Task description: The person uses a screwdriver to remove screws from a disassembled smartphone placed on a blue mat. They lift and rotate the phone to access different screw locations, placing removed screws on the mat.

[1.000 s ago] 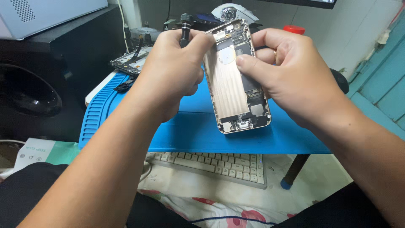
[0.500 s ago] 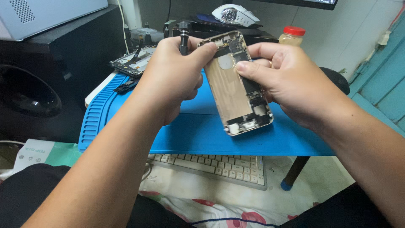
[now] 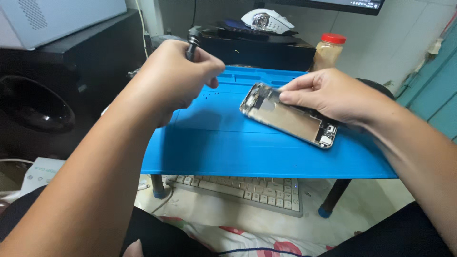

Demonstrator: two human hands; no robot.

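My right hand (image 3: 333, 95) holds an opened phone housing (image 3: 285, 116), silver with bare internals showing, tilted low over the blue work mat (image 3: 247, 143). Its fingertips pinch the housing's upper long edge. My left hand (image 3: 173, 78) is raised at the left above the mat, closed around a dark screwdriver (image 3: 193, 40) whose handle top sticks up out of the fist. The two hands are apart, with bare mat between them.
A jar with a red lid (image 3: 329, 51) and a white computer mouse (image 3: 266, 20) sit behind the mat on a dark shelf. A keyboard (image 3: 243, 188) lies below the small table. A black speaker (image 3: 33, 109) stands at the left.
The hands separated: my right hand lowered the phone housing from upright to nearly flat over the mat, while my left hand let go of it and lifted away left with the screwdriver.
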